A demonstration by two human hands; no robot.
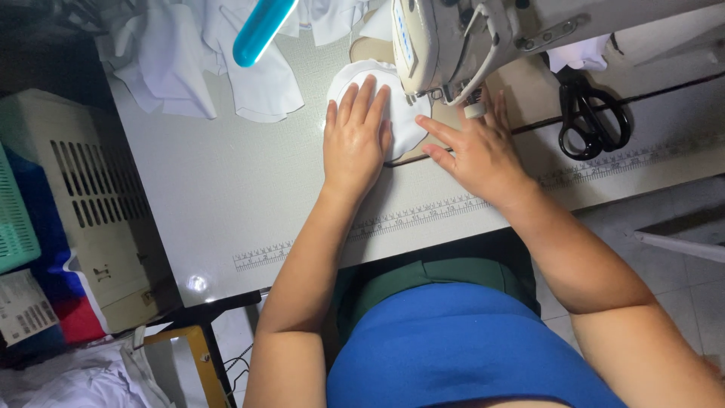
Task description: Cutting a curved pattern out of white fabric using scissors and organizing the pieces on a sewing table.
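A: Nearest first?
B: Two bare forearms, reaching forward and away over the near table edge with its printed ruler strip, converging toward the machine.
A: Left hand?
B: Left hand flat, palm down, fingers straight and slightly spread, pressed on the white fabric piece. Nothing clasped, just an open palm holding the cloth down.
A: Right hand?
B: Right hand also flat and unclenched, fingers pointing left toward the needle area, index fingertip touching the fabric's edge, wrist bent inward.
A: Where is the fabric?
B: On the table top, partly under the left hand, partly tucked beneath the sewing machine head.
A: Farther off?
B: Black scissors lying on the table to the right of the machine, well apart from the right hand. Heap of white cloth at the far left edge, a teal tube-shaped object above it.
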